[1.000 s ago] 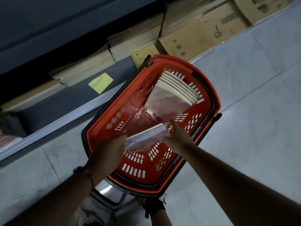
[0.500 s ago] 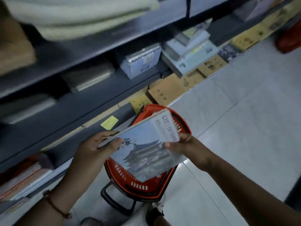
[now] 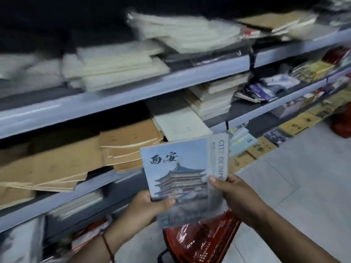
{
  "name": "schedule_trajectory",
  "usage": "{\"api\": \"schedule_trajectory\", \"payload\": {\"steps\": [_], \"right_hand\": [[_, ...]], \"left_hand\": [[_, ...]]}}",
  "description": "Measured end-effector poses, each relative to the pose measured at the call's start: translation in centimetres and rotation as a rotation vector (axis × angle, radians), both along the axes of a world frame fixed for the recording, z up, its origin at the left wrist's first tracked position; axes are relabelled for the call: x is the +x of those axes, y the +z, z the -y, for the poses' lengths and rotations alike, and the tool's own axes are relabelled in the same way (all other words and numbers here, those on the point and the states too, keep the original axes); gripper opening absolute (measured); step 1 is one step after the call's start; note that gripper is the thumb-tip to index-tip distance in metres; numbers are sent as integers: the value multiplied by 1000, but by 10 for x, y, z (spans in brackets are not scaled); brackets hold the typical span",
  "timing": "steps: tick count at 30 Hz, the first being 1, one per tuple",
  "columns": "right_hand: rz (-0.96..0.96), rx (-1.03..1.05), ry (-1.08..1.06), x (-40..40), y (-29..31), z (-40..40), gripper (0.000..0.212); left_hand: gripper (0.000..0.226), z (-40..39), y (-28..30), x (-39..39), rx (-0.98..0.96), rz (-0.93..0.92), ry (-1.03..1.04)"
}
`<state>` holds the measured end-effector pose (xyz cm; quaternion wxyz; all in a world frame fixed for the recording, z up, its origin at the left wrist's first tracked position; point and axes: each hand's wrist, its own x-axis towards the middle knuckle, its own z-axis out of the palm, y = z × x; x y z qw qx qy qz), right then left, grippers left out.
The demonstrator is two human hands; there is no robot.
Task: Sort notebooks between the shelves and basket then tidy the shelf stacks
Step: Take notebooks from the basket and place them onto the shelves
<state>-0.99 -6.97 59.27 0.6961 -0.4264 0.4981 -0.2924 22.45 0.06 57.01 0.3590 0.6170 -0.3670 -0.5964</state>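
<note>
Notebook, blue pagoda cover, held centre frame above the red basket. Left hand pinches the lower left corner; right hand clamps the right edge. Judged light, thin, floppy, glossy wrap likely slippery. Best gripped along the spine edge.

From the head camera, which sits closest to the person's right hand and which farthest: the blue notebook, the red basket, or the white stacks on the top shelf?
Measured from the right hand:
1. Blue notebook: gripped by this hand at its right edge.
2. Red basket: just below, on the floor.
3. White stacks: farthest, up on the top shelf, to the left.
</note>
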Motion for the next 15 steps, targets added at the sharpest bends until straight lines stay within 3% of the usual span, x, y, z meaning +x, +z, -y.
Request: {"api": "schedule_trajectory", "payload": {"steps": [4,8,11,13,15], "right_hand": [[95,-30,7,36,57,-8,30],[121,-60,61,82,114,-16,33],[169,-185,103,120,169,-31,26],[213,-297,204,143,201,-46,33],[240,-383,298,163,225,-59,39]], "left_hand": [[8,-33,47,32,-47,28,12],[15,-60,92,59,-186,27,184],[14,-80,134,83,-322,51,271],[21,-96,159,100,-443,79,381],[13,-113,182,117,-542,63,541]]}}
